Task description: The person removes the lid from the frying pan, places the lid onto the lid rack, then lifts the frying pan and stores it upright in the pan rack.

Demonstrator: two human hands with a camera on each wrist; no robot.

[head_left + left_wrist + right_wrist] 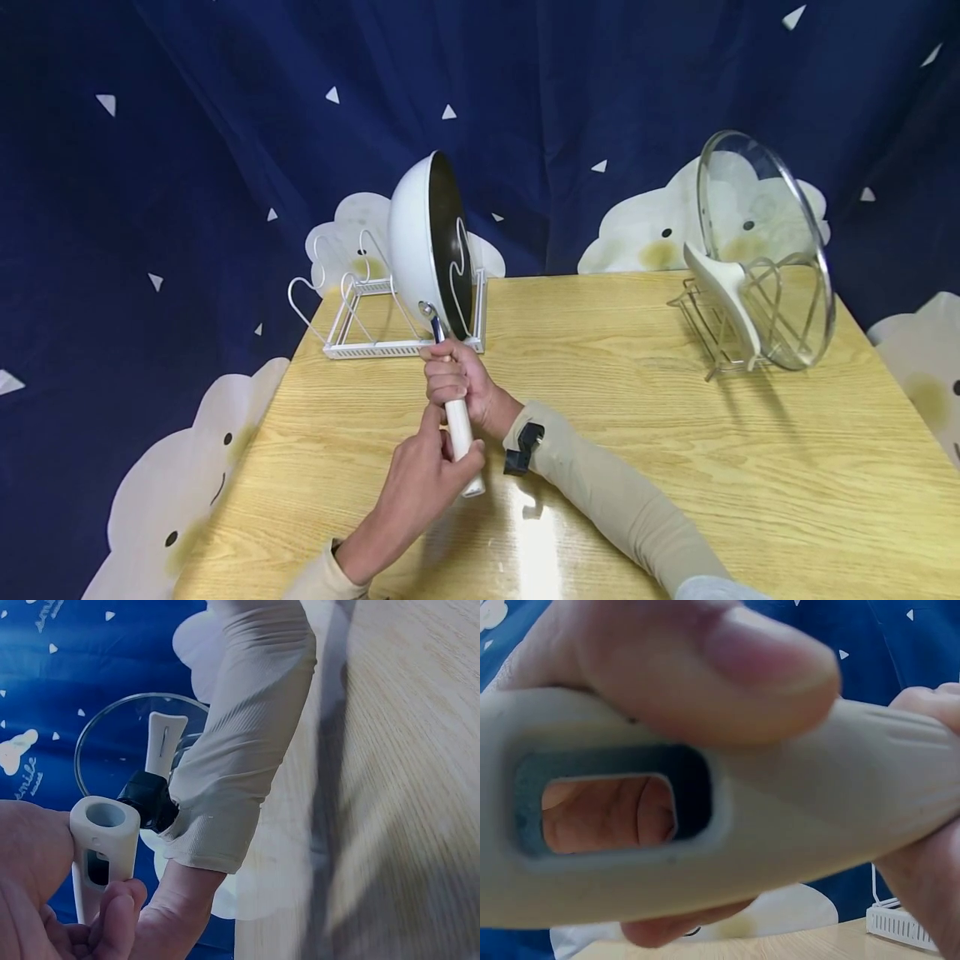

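Observation:
A deep wok (408, 233), white outside and dark inside, stands on edge in the right part of a white wire rack (375, 348). Its white handle (458, 425) slopes toward me. My right hand (468, 379) grips the handle close to the metal joint, fingers wrapped round it. Lower down, my left hand (420, 471) pinches the handle between thumb and fingers. The right wrist view shows that thumb (727, 675) over the handle's slotted end, with fingers behind. In the left wrist view, the handle's hollow tip (105, 816) shows beside the left palm.
At the right of the wooden table (585, 358), a glass lid (821, 275) with an upright white handle (723, 287) leans in a metal wire stand (712, 346). A dark blue curtain (540, 125) hangs behind the table. A black device (523, 450) sits on the right wrist.

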